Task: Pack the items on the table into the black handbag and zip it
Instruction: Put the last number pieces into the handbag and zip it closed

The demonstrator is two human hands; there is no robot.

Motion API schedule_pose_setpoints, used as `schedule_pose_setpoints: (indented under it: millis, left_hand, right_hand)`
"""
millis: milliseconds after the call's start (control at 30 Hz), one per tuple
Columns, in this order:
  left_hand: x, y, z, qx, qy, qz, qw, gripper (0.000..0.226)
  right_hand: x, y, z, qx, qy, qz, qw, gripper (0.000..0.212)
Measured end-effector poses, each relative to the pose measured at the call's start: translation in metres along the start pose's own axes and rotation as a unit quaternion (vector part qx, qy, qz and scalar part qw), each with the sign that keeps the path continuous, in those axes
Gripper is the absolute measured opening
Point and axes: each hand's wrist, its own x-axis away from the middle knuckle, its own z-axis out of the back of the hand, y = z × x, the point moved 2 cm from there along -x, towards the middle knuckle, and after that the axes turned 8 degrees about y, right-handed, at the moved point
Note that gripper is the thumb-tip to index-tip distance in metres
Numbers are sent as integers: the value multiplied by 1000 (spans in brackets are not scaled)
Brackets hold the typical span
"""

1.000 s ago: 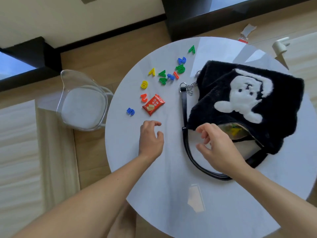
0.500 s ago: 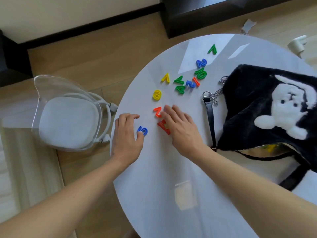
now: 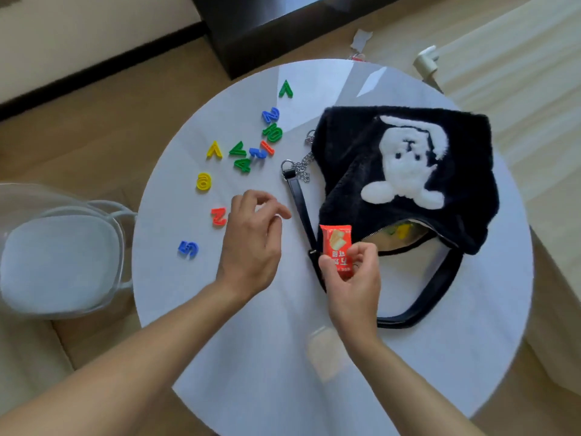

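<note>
- The round white table [image 3: 408, 357] fills the middle of the frame, with a clear plastic chair [image 3: 59, 250] at the left edge.
- The black furry handbag with a white bear patch [image 3: 361, 158] lies in the upper right of the table, its unzipped mouth [image 3: 399, 236] facing the lower edge of the frame, with something yellow inside.
- The right hand [image 3: 352, 278], lower centre, pinches the lower end of a small red snack packet [image 3: 336, 247] between thumb and fingers. The packet stands lengthwise up the frame, over the bag's black strap [image 3: 301, 209].
- The bag's mouth lies just to the right of the packet and slightly above it, so the packet probably needs a short carry to the right, top end first; the right hand is the nearer one.
- The left hand [image 3: 251, 243], centre frame, hovers with fingers loosely curled, holding nothing.
- Coloured plastic numbers lie scattered in the upper left of the table; the red 2 [image 3: 218, 216] sits just left of the left hand, the blue 5 [image 3: 188, 248] further left and lower.
</note>
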Motion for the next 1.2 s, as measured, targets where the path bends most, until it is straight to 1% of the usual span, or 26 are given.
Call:
schedule_pose_setpoints:
  millis: [67, 133, 200, 267, 367, 400, 433, 533, 600, 667, 700, 767, 800, 833, 867, 933, 1000, 1033, 1067, 1100, 1133, 1167, 1200]
  left_hand:
    - [3, 14, -12, -6, -31, -54, 998, 25]
    - [10, 45, -45, -48, -80, -135, 986, 24]
    - [14, 60, -75, -141, -140, -189, 962, 25]
    - [13, 66, -95, -241, -173, -224, 928, 32]
    - [4, 63, -110, -339, -163, -238, 896, 51]
    - [-1, 66, -113, -364, -157, -238, 887, 56]
    - [-6, 68, -114, -375, -149, -234, 885, 55]
    - [-19, 78, -118, -367, -131, -223, 894, 27]
    - [-24, 81, -120, -314, -129, -203, 918, 28]
    - [-29, 87, -116, -218, -110, -178, 953, 30]
    - [-31, 91, -113, -176, -94, -175, 964, 30]
    - [-31, 100, -107, -118, -73, -187, 973, 31]
    - [-29, 105, -103, -96, -68, -188, 975, 31]
    - [-27, 108, -99, -79, -68, -184, 977, 30]
    - [-25, 109, -95, -67, -72, -181, 979, 30]
    - [-20, 109, -89, -56, -83, -185, 978, 29]
    - [-17, 105, -85, -47, -91, -193, 976, 28]
    - [-16, 102, -84, -40, -96, -194, 975, 28]
    - [-15, 99, -83, -37, -102, -194, 975, 29]
    - [-14, 96, -84, -41, -112, -194, 974, 29]
    - [-12, 93, -84, -52, -124, -194, 972, 30]
    - [-12, 88, -85, -65, -138, -193, 969, 31]
    - [-11, 83, -85, -69, -152, -189, 968, 32]
  right_hand:
    - [2, 8, 12, -62, 45, -84, 993, 30]
    - [-4, 24, 45, -90, 93, -124, 984, 32]
    - [-11, 37, 65, -119, 106, -139, 977, 31]
    - [-17, 47, 78, -140, 108, -146, 973, 27]
    - [-28, 51, 81, -173, 108, -152, 967, 24]
    - [-32, 52, 80, -182, 109, -153, 965, 24]
    - [-37, 51, 77, -190, 112, -155, 963, 24]
    - [-50, 45, 62, -208, 119, -173, 955, 23]
    - [-60, 41, 51, -233, 125, -186, 946, 22]
    - [-70, 34, 40, -243, 135, -195, 941, 22]
    - [-75, 30, 34, -238, 141, -193, 941, 21]
    - [-84, 21, 25, -239, 149, -183, 942, 14]
    - [-88, 15, 20, -250, 142, -177, 941, 6]
    - [-91, 9, 15, -261, 128, -171, 942, 6]
    - [-91, 5, 12, -262, 109, -165, 944, 15]
    - [-90, 0, 8, -233, 71, -150, 958, 26]
    - [-85, -2, 9, -185, 40, -123, 974, 30]
    - [-84, -2, 11, -156, 28, -95, 983, 31]
    - [-84, -2, 14, -103, 16, -49, 993, 30]
    - [-84, -1, 16, -22, 2, 8, 1000, 28]
    - [-84, 1, 18, 78, -9, 64, 995, 25]
    - [-83, 4, 18, 162, -22, 104, 981, 23]
    - [-82, 7, 18, 200, -39, 115, 972, 22]
